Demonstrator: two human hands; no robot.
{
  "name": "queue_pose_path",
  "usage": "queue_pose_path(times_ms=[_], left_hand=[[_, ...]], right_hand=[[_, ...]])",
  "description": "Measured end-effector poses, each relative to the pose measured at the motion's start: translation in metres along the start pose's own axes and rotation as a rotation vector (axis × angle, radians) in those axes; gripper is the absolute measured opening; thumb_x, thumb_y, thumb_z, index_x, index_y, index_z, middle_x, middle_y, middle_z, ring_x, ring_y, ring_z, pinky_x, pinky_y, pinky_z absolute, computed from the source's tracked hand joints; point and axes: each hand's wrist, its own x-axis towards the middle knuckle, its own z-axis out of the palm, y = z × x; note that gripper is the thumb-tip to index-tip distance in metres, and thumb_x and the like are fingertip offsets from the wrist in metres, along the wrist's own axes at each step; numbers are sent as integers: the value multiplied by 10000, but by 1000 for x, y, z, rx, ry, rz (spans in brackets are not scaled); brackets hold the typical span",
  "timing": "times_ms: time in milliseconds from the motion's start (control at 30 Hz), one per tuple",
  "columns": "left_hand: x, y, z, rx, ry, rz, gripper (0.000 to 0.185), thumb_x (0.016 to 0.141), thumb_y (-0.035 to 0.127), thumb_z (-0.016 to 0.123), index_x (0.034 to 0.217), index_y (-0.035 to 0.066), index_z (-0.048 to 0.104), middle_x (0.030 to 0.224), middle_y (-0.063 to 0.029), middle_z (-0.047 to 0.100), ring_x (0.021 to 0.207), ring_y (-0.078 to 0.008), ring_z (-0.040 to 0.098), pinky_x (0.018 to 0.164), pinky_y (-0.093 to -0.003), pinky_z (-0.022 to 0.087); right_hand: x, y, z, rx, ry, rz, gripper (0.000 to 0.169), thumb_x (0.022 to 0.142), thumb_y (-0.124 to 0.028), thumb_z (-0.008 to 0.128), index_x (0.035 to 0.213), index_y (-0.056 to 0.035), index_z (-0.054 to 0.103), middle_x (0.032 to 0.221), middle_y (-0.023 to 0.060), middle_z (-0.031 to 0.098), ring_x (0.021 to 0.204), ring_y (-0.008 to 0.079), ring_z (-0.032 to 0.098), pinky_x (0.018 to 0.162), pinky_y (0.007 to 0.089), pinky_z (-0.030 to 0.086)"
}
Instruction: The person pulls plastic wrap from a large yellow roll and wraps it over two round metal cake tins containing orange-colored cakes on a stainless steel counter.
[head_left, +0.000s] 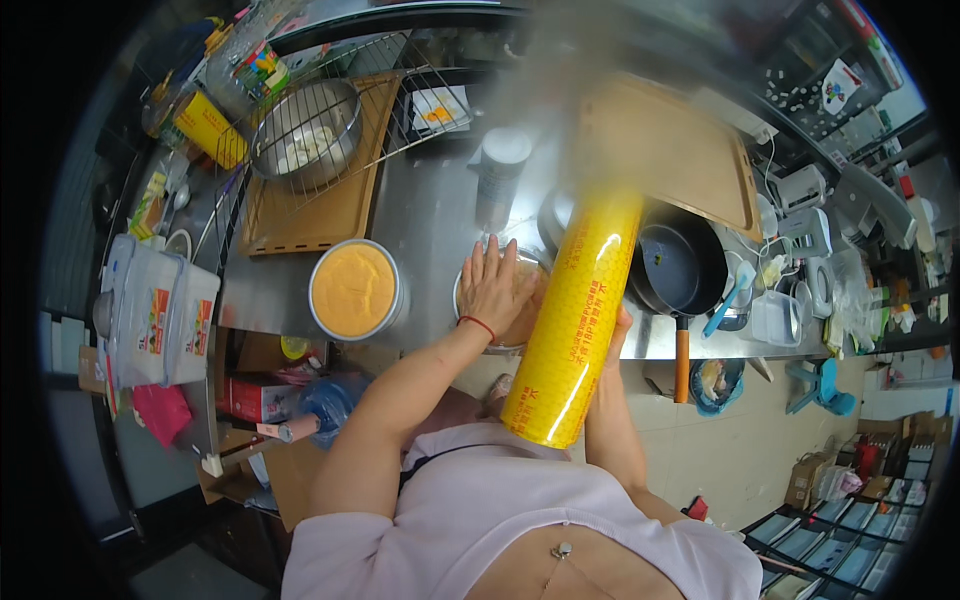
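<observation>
A large yellow roll of cling film (574, 322) tilts up in front of me, its outside bearing printed writing. My right hand (619, 334) grips it from behind at the right, with most of the fingers hidden by the roll. My left hand (496, 289) lies palm down with spread fingers over a round cake pan (457, 294) at the table's near edge. The hand and the roll cover most of that pan, and clear film seems to lie across it. To the left stands another round metal cake pan (400, 300) holding a golden sponge cake (354, 289).
A dark saucepan (679, 259) sits right of the roll, its wooden handle (681, 364) jutting over the edge. Behind are a cylindrical canister (501, 176) and a baking tray (697, 150). A wire rack (375, 154) leans above a metal bowl (330, 112). Plastic bins (135, 300) stand left.
</observation>
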Motion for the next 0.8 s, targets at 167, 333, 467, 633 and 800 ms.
queue_pose_path(times_ms=[167, 333, 467, 633, 800], left_hand=[[0, 4, -3, 14, 21, -7, 737, 898, 623, 321, 1449, 136, 267, 1497, -210, 191, 1391, -381, 123, 1127, -469, 71], [0, 5, 0, 7, 42, -29, 744, 891, 628, 335, 1449, 141, 266, 1497, -219, 179, 1391, -392, 112, 1128, -474, 61], [5, 8, -4, 77, 5, -42, 736, 895, 607, 351, 1454, 140, 252, 1495, -228, 177, 1387, -409, 110, 1124, -486, 60], [-5, 8, -7, 26, 13, -34, 700, 916, 565, 348, 1459, 137, 237, 1491, -245, 173, 1381, -426, 116, 1119, -502, 58], [-6, 10, -5, 24, 40, -46, 666, 927, 556, 339, 1454, 159, 246, 1482, -246, 197, 1372, -432, 149, 1112, -511, 98]], right_hand=[[1, -4, -19, 2, -70, -8, 696, 766, -495, 680, 1263, -49, 481, 1156, 120, 602, 990, 236, 622, 827, 363, 541], [2, -7, -13, -27, -90, 22, 717, 763, -506, 683, 1273, -49, 473, 1157, 118, 598, 995, 230, 617, 838, 359, 532], [10, -5, -25, 28, -118, 50, 780, 745, -554, 677, 1310, -71, 440, 1201, 125, 572, 1055, 236, 589, 868, 379, 517], [10, 2, -54, 243, -220, 33, 879, 711, -629, 663, 1351, -89, 394, 1258, 157, 520, 1115, 283, 548, 920, 435, 474], [18, 12, -46, 277, -304, 133, 887, 714, -636, 656, 1358, -92, 381, 1272, 170, 498, 1134, 308, 525, 935, 468, 448]])
